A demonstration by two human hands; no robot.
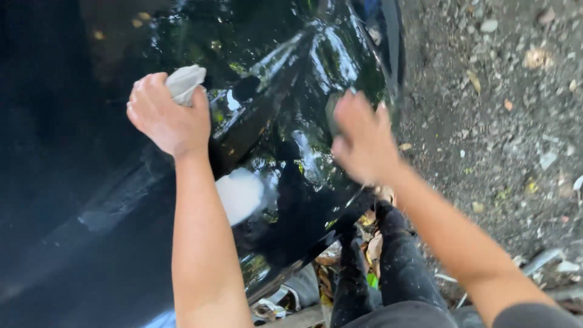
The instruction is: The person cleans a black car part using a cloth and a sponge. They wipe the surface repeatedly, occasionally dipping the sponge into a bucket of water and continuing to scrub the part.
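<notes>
A glossy black car panel [91,152] fills the left and middle of the head view, mirroring trees and sky. My left hand [164,118] is closed around a crumpled grey-white cloth [185,82] and rests against the panel's upper part. My right hand [364,143] is blurred with motion and presses flat on the panel near its right edge, over a small grey pad or sponge [334,109] that is mostly hidden under the fingers. Whether those fingers grip the pad cannot be made out.
Gravel ground with pebbles and dry leaves [504,121] lies to the right of the car. My legs in dark trousers [388,267] stand below the panel's lower edge, among fallen leaves. A pale reflection patch [240,194] shows on the paint.
</notes>
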